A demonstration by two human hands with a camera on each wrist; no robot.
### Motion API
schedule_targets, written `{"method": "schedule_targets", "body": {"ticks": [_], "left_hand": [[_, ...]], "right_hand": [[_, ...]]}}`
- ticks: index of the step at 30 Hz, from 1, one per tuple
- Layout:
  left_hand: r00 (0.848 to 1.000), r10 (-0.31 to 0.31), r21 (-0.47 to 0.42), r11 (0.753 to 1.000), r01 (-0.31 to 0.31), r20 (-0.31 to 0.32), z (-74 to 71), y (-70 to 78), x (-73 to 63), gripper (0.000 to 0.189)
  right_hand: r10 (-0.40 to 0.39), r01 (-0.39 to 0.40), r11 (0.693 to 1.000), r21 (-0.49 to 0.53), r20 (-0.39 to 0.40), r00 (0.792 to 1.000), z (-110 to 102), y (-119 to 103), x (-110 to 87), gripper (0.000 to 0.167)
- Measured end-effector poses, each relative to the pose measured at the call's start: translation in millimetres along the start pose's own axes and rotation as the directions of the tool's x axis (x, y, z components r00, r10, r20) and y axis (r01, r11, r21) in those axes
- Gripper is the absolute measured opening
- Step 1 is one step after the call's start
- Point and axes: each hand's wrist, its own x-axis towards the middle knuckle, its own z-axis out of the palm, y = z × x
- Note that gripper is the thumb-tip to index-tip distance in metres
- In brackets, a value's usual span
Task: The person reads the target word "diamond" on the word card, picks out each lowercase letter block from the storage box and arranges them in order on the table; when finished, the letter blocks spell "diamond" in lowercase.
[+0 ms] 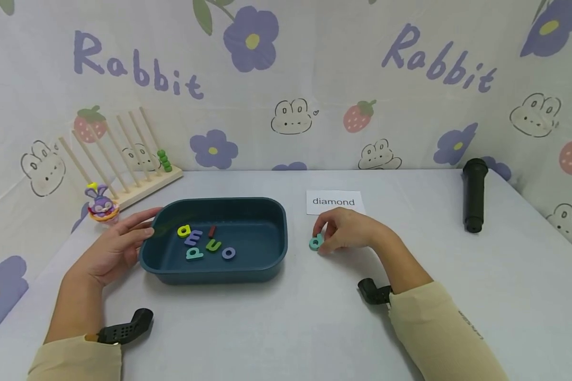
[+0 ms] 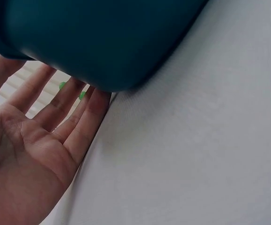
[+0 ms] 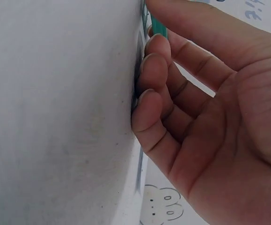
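Below the white card (image 1: 334,202) printed "diamond", my right hand (image 1: 350,230) pinches a teal letter d (image 1: 316,242) between thumb and fingertips, right at the tabletop. The letter's edge, a teal strip (image 3: 159,27), shows in the right wrist view. My left hand (image 1: 116,248) rests against the left end of a dark blue-green tray (image 1: 214,277); in the left wrist view its extended fingers (image 2: 60,105) touch the outer wall. Inside the tray lie a yellow letter (image 1: 184,230), a purple m (image 1: 193,238), a brown bar-shaped piece (image 1: 212,231), a green u (image 1: 213,245), a teal p (image 1: 194,254) and a purple o (image 1: 228,253).
At the back left stands a wooden peg rack (image 1: 145,186) with green beads (image 1: 164,160) on one peg. A purple rabbit figure (image 1: 102,203) is in front of it. A black cylinder with a wider top (image 1: 474,196) stands at the right. Behind hangs a printed cloth (image 1: 333,69).
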Motion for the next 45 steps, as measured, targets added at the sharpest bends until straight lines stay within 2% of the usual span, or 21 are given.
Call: {"method": "schedule_targets", "body": {"ticks": [6,19,29,34,39,45], "left_hand": [[1.0,0.003,0.015,1.0,-0.003,-0.005,-0.2,-1.2,-0.1,0.045],[1.0,0.01,0.003,1.0,-0.01,0.012,-1.4,-2.1,1.6,0.045],[1.0,0.005,-0.001,1.0,-0.005,0.01,-0.9,-1.1,1.5,0.046],[1.0,-0.001,0.02,1.0,0.001,-0.004,-0.5,-1.6,0.3,0.047],[1.0,-0.005,0.029,1.0,0.005,-0.002,-0.7,-2.0,1.2,0.048],[1.0,-0.013,0.025,1.0,0.013,-0.004,-2.8,-1.3,2.0,0.048]], "right_hand": [[0.007,-0.007,0.999,-0.035,-0.003,1.0,1,-2,0.2,0.029],[0.007,-0.007,0.999,-0.032,-0.006,1.0,2,-3,-1.5,0.03],[-0.01,0.011,0.998,-0.063,0.019,1.0,-2,-4,-3.6,0.047],[-0.056,0.054,0.996,-0.075,-0.018,0.998,-7,-11,-3.6,0.047],[-0.118,0.117,0.993,-0.022,-0.048,0.992,-14,-24,-6.3,0.042],[-0.21,0.213,0.977,0.028,-0.075,0.975,-25,-41,-1.9,0.032]]}}
